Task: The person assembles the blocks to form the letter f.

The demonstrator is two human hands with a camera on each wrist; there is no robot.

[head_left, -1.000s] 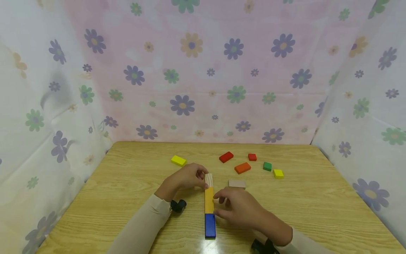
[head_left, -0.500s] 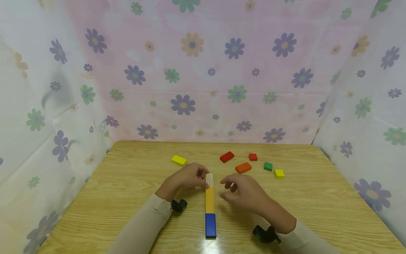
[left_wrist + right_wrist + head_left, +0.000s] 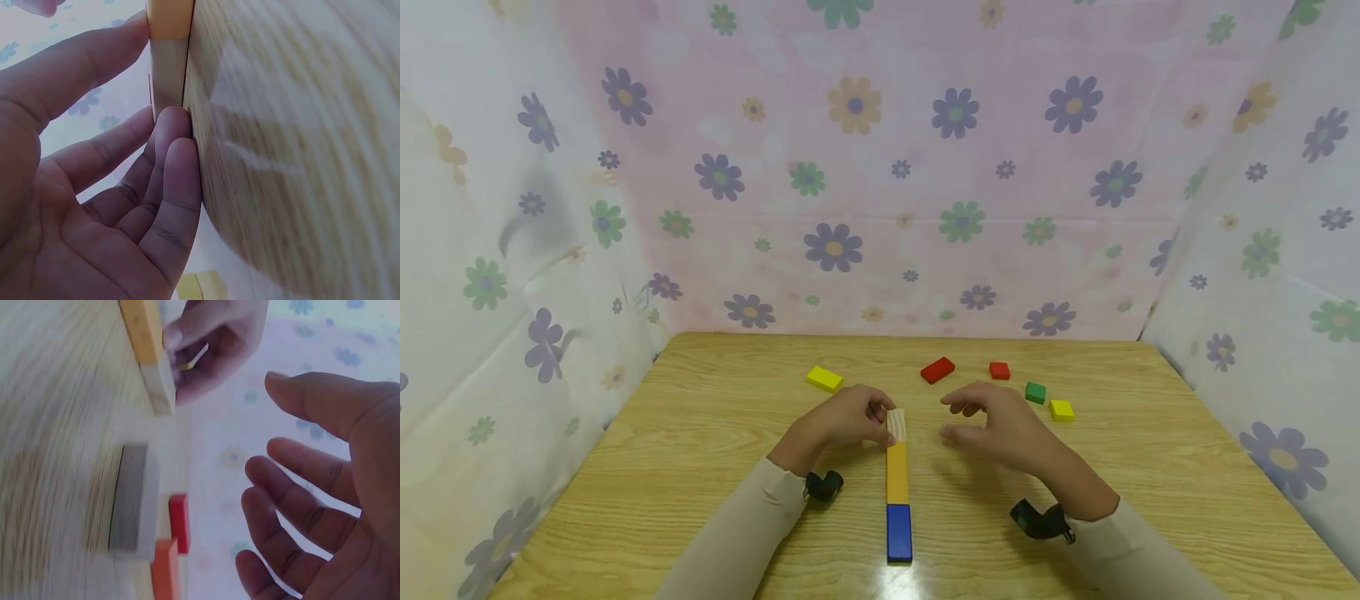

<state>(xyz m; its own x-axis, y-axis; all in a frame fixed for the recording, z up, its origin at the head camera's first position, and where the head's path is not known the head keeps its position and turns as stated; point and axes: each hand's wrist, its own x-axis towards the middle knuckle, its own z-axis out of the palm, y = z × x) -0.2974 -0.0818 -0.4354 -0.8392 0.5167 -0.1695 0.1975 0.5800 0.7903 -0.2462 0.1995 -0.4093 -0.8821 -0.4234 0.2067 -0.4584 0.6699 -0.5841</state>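
A straight row of wooden blocks lies flat on the table, end to end: a blue block (image 3: 899, 533) nearest, a yellow-orange block (image 3: 897, 473) in the middle, a plain wood block (image 3: 897, 425) at the far end. My left hand (image 3: 841, 418) holds the plain block from its left side, thumb by the seam with the yellow-orange one, index finger at the far end. To the right, my right hand (image 3: 1000, 423) hovers with fingers apart and nothing in them. Below it, a pale rectangular block (image 3: 134, 500) shows in the right wrist view; the hand hides it in the head view.
Further back lie a yellow block (image 3: 825, 379), a red block (image 3: 937, 370), a small red block (image 3: 999, 371), a small green block (image 3: 1035, 392) and a small yellow block (image 3: 1062, 410). The right wrist view also shows an orange block (image 3: 165, 569). Flowered cloth (image 3: 880, 192) encloses the table.
My right hand has left the row's side and moved away to the right and back, now covering the orange block in the head view. The left hand stays at the plain block.
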